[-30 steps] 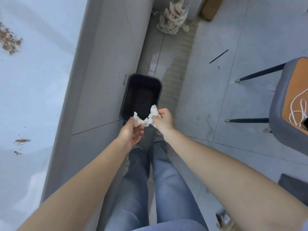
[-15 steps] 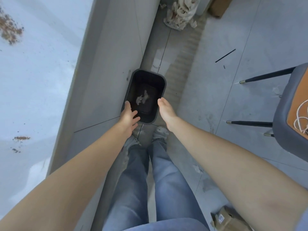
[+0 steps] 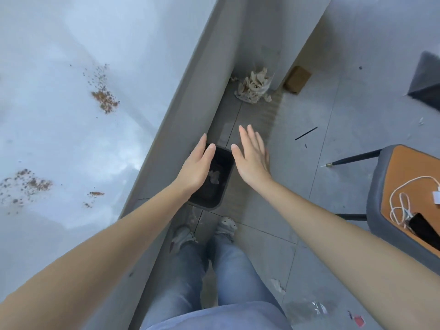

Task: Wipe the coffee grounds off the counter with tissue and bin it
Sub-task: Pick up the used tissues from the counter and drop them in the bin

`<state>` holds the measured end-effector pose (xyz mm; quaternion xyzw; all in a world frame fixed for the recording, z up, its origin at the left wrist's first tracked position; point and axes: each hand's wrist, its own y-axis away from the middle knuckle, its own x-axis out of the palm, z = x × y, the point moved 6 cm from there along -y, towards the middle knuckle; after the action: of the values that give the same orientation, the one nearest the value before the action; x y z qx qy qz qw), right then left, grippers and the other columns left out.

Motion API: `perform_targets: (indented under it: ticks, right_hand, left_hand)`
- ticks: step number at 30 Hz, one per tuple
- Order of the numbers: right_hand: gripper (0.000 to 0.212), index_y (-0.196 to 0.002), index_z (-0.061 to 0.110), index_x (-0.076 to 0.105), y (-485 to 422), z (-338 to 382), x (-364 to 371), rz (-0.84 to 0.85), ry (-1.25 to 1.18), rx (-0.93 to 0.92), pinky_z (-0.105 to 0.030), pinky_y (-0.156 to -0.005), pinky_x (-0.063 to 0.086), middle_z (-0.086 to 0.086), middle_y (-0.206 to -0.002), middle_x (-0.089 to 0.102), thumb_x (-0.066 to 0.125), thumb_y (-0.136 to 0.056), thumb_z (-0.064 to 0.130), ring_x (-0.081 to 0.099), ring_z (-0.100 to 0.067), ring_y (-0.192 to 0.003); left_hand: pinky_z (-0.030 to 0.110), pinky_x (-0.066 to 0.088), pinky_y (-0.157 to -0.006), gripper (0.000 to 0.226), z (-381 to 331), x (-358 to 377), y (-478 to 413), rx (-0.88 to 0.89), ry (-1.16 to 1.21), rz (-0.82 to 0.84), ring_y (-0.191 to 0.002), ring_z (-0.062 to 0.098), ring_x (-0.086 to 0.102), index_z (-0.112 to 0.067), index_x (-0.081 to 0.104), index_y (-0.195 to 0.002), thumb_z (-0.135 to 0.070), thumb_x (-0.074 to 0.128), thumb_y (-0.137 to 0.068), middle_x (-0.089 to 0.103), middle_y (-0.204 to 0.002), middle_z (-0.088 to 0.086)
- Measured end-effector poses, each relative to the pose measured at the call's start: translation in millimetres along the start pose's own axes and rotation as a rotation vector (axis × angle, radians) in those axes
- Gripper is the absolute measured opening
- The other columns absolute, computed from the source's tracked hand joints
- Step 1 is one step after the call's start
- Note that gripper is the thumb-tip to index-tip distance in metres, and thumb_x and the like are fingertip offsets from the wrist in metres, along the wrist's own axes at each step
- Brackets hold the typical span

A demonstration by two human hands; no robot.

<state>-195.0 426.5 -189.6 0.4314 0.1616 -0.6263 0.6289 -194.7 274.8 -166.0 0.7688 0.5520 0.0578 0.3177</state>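
Tissue has dropped into bin by counter edge; our left hand and right hand hover flat, spread, empty.

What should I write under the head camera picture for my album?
Both empty hands over the black bin, tissue inside, coffee grounds left on counter.

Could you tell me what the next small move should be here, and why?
Probably fetch a fresh tissue: both hands, left and right, are open and empty, the used tissue lies in the bin, and grounds remain on the counter.
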Motion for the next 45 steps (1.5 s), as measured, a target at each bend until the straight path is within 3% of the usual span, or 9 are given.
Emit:
perform_targets:
  ticks: [2, 5, 8, 13, 18, 25, 36, 41, 45]
  right_hand:
    - [0.055, -0.151, 0.030, 0.013, 2, 23, -22, -0.027, 0.044, -0.084, -0.052, -0.117, 0.002, 0.006, -0.162, 0.002, 0.031, -0.100, 0.039, -0.003, -0.015, -0.148]
    - [0.056, -0.152, 0.031, 0.011, 7, 67, -44, -0.029, 0.119, -0.237, -0.052, -0.117, -0.002, 0.008, -0.162, -0.001, 0.031, -0.100, 0.040, -0.007, -0.014, -0.148]
    - [0.058, -0.152, 0.031, 0.009, 9, 124, -64, -0.029, 0.118, -0.391, -0.052, -0.117, -0.004, 0.008, -0.162, -0.003, 0.031, -0.100, 0.042, -0.009, -0.014, -0.147]
    - [0.058, -0.151, 0.032, 0.009, 16, 231, -87, -0.056, 0.116, -0.627, -0.051, -0.116, -0.004, 0.008, -0.162, -0.002, 0.032, -0.099, 0.043, -0.008, -0.014, -0.147]
    - [0.058, -0.151, 0.035, 0.008, 29, 327, -71, 0.035, 0.129, -0.803, -0.051, -0.117, -0.001, 0.010, -0.162, -0.002, 0.032, -0.099, 0.044, -0.007, -0.014, -0.148]
    - [0.055, -0.150, 0.036, 0.014, 51, 392, -14, 0.214, 0.145, -0.913, -0.047, -0.118, 0.000, 0.011, -0.161, 0.001, 0.035, -0.099, 0.043, -0.004, -0.011, -0.147]
    - [0.055, -0.150, 0.031, 0.018, 24, 393, 48, 0.395, 0.325, -0.825, -0.050, -0.118, 0.004, 0.006, -0.162, 0.005, 0.037, -0.099, 0.038, 0.004, -0.015, -0.147]
    - [0.056, -0.149, 0.027, 0.023, 15, 395, 78, 0.466, 0.357, -0.816, -0.051, -0.118, 0.007, 0.004, -0.161, 0.007, 0.042, -0.097, 0.032, 0.007, -0.015, -0.147]
    - [0.054, -0.148, 0.026, 0.026, -4, 408, 98, 0.498, 0.399, -0.780, -0.049, -0.116, 0.015, 0.002, -0.161, 0.011, 0.043, -0.096, 0.027, 0.014, -0.018, -0.145]
  left_hand:
    - [0.014, 0.009, -0.107, 0.056, -32, -11, 17, 0.188, -0.109, -0.040, -0.142, -0.002, 0.011, -0.027, 0.014, -0.151, -0.041, 0.033, -0.100, 0.013, -0.158, -0.014]
    - [0.031, 0.005, -0.119, 0.058, -71, -34, 47, 0.362, -0.345, -0.154, -0.146, 0.005, 0.004, -0.027, 0.010, -0.151, -0.042, 0.033, -0.099, 0.008, -0.160, -0.009]
    - [0.039, -0.004, -0.119, 0.063, -98, -71, 75, 0.410, -0.575, -0.319, -0.146, 0.009, -0.009, -0.031, 0.002, -0.150, -0.050, 0.029, -0.096, -0.004, -0.160, -0.010]
    - [0.041, -0.009, -0.117, 0.069, -126, -147, 126, 0.399, -0.703, -0.594, -0.145, 0.011, -0.017, -0.031, -0.007, -0.150, -0.050, 0.031, -0.095, -0.014, -0.158, -0.012]
    - [0.040, -0.008, -0.117, 0.071, -116, -221, 177, 0.285, -0.683, -0.826, -0.146, 0.013, -0.016, -0.030, -0.006, -0.150, -0.051, 0.033, -0.095, -0.014, -0.159, -0.009]
    - [0.041, -0.006, -0.118, 0.069, -71, -274, 199, 0.113, -0.527, -0.971, -0.147, 0.015, -0.011, -0.027, 0.000, -0.151, -0.046, 0.037, -0.096, -0.007, -0.161, -0.005]
    - [0.045, -0.002, -0.118, 0.072, -10, -308, 151, -0.077, -0.409, -0.896, -0.147, 0.020, -0.008, -0.023, 0.001, -0.151, -0.046, 0.039, -0.095, -0.005, -0.161, 0.001]
    - [0.046, 0.000, -0.117, 0.071, 28, -342, 134, -0.226, -0.190, -0.903, -0.148, 0.021, -0.004, -0.017, 0.006, -0.151, -0.044, 0.040, -0.096, -0.001, -0.161, 0.006]
    - [0.046, 0.003, -0.117, 0.068, 50, -367, 123, -0.207, -0.167, -0.951, -0.148, 0.022, -0.001, -0.017, 0.013, -0.151, -0.036, 0.046, -0.095, 0.002, -0.161, 0.003]
